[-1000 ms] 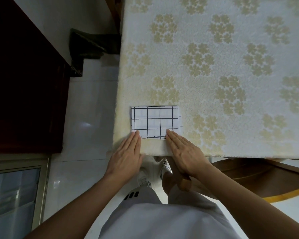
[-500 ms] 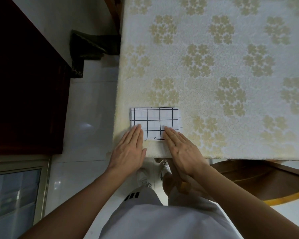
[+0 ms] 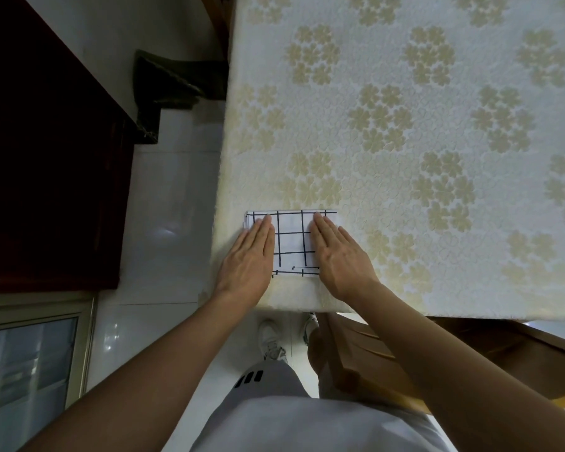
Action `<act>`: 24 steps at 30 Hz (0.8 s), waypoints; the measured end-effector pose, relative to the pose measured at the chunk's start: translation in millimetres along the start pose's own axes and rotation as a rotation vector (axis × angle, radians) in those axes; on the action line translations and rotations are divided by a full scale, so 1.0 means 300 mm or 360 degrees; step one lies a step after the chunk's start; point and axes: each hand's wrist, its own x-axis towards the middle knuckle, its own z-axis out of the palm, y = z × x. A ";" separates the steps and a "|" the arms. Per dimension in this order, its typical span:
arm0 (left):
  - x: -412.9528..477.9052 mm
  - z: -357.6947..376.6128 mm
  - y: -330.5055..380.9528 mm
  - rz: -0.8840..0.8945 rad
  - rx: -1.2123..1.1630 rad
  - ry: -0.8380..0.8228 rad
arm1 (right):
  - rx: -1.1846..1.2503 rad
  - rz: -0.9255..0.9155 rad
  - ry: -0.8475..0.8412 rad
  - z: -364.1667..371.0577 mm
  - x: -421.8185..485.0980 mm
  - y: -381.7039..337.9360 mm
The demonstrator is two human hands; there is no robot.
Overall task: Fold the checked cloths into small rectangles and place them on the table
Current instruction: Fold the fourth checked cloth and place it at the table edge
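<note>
A white cloth with a black check (image 3: 292, 243), folded into a small rectangle, lies near the front left corner of the table (image 3: 405, 141). My left hand (image 3: 250, 261) lies flat on the cloth's left part, fingers straight and together. My right hand (image 3: 338, 256) lies flat on its right part in the same way. Both hands press the cloth down, and only the strip between them and the far edge shows.
The table wears a cream cover with yellow flower clusters. A wooden chair (image 3: 437, 360) stands under the table's front edge at the right. A dark wooden cabinet (image 3: 46, 158) fills the left, across a strip of white tiled floor (image 3: 167, 223).
Both hands have slid forward from the cloth's near edge onto the cloth, now covering its left and right parts. The cloth has stayed in place.
</note>
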 end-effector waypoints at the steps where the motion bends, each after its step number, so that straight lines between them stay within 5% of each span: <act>1: -0.001 -0.004 0.001 -0.0006 0.0009 0.0000 | 0.0007 -0.0008 0.0013 0.002 0.002 0.002; 8: -0.095 0.051 0.017 0.0062 -0.0095 0.0327 | 0.0164 -0.0057 0.0308 0.049 -0.107 -0.020; 24: -0.193 0.122 0.039 -0.0078 -0.0152 0.0179 | 0.0159 -0.0009 -0.0055 0.080 -0.216 -0.063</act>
